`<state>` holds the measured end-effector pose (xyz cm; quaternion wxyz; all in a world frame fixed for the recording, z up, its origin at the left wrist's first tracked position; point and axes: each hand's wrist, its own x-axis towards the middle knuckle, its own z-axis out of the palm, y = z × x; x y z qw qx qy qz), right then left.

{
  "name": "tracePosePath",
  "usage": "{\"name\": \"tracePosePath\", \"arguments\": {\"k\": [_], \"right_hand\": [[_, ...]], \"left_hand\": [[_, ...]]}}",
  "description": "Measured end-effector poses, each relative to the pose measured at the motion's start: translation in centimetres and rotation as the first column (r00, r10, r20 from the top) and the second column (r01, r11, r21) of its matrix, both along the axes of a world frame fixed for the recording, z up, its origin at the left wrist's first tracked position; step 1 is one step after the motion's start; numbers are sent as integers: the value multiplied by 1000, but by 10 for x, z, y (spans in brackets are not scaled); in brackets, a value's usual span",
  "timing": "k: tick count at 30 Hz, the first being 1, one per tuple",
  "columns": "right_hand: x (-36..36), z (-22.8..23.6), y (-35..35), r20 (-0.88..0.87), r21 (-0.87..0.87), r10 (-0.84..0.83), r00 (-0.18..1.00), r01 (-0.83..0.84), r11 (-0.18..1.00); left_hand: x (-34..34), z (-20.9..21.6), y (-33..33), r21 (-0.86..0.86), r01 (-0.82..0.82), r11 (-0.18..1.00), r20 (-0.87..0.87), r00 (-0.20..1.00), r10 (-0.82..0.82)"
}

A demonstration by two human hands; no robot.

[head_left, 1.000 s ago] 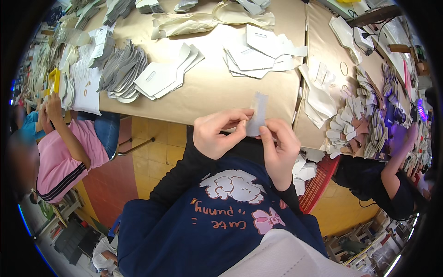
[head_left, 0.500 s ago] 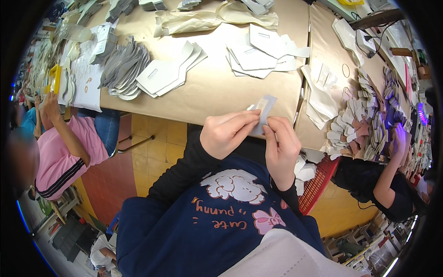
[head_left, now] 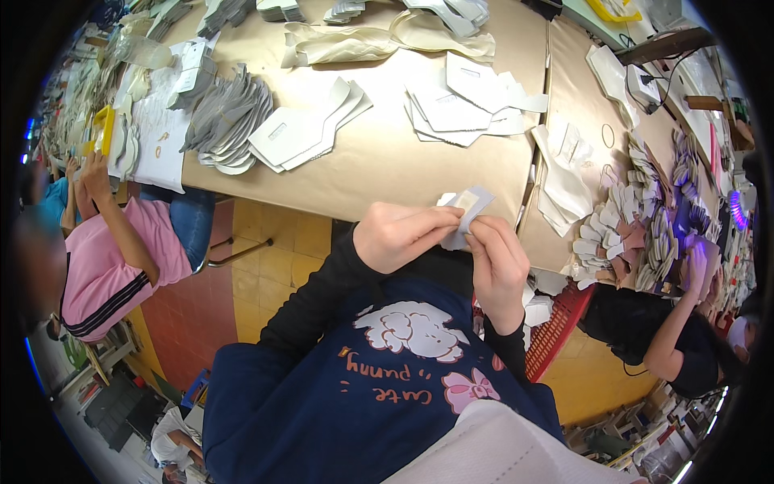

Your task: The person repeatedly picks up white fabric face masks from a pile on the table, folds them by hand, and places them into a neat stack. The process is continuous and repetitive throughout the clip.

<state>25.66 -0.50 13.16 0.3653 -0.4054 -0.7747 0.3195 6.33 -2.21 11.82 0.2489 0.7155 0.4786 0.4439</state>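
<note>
Between my two hands is a small grey flat piece (head_left: 481, 196) with a pale cream strip along it, held above the table's front edge. My left hand (head_left: 403, 234) pinches its left side between thumb and fingers. The fingers of my right hand (head_left: 500, 262) are closed on its lower right side. Some of the piece is hidden behind my fingers. Beyond my hands, a fanned stack of white cut pieces (head_left: 302, 133) lies on the left and another white stack (head_left: 451, 109) lies farther right.
Fanned grey pieces (head_left: 230, 121) and cream cloth strips (head_left: 347, 44) lie on the brown-covered table (head_left: 379, 169). A red basket (head_left: 556, 327) stands under the edge at right. A person in pink (head_left: 121, 254) sits left; another in black (head_left: 685, 343) works at right.
The grey piece has tilted and shows more of its face with the cream strip. My hands stay pinched on it, nearly in place. The whole view has shifted slightly.
</note>
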Motion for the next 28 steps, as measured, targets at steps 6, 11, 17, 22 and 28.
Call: {"name": "tracePosePath", "arguments": {"k": [6,11,17,22,28], "right_hand": [[0,-2,1,15,50,3,1000,-4,999],[-3,-5,-4,-41,-55,-52,998,50,997],[-6,-12,-8,-165,-182,-113,980,83,980],[-2,-19,-10,-285,-388,-184,941,62,919],[1,-23,-11,-340,-439,-204,918,37,898]], "left_hand": [[5,1,-2,14,-32,999,-57,998,33],[12,2,-5,-35,-100,994,4,995,100],[21,1,-2,-275,-94,957,292,940,177],[18,0,-2,-677,27,735,546,688,478],[10,-1,-10,-450,-6,893,273,951,144]]}}
